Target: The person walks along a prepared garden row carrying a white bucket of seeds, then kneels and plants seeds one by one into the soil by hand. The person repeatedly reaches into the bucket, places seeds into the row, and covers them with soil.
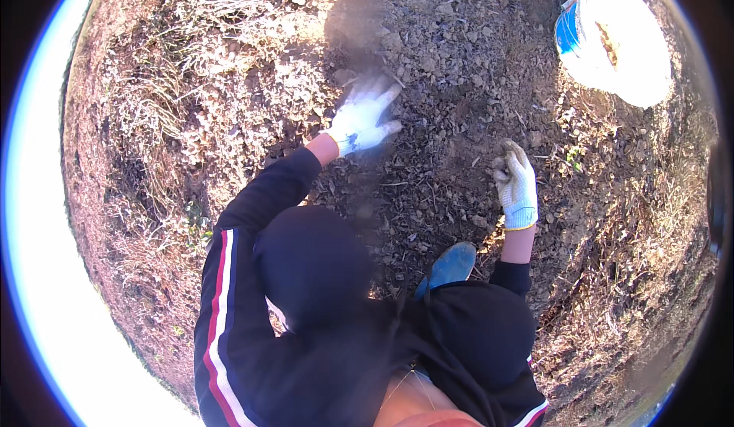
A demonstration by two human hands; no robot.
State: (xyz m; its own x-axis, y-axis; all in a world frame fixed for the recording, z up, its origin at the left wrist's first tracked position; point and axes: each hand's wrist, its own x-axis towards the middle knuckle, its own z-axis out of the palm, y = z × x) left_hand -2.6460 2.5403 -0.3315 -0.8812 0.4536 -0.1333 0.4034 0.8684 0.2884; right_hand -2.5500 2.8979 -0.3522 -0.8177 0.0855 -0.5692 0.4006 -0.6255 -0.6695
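Note:
My left hand (362, 118), in a white knit work glove with a yellow cuff edge, reaches forward over dry, crumbly soil (447, 111). Its fingers are spread and the palm faces down, with nothing seen in it; glare blurs the fingertips. To the right, my right hand (516, 185) wears a matching glove, soiled at the fingers. Those fingers are partly curled close above or against the ground, and whether they hold something small is hidden. Dry leaf litter and clods lie around both hands.
A white bucket (636, 43) with a blue patch stands at the upper right, overexposed, with something yellowish-brown inside. My blue shoe (454, 262) is planted between my knees. Dry grass (229, 2) covers the ground at the upper left. A small green plant (574, 156) grows right of my right hand.

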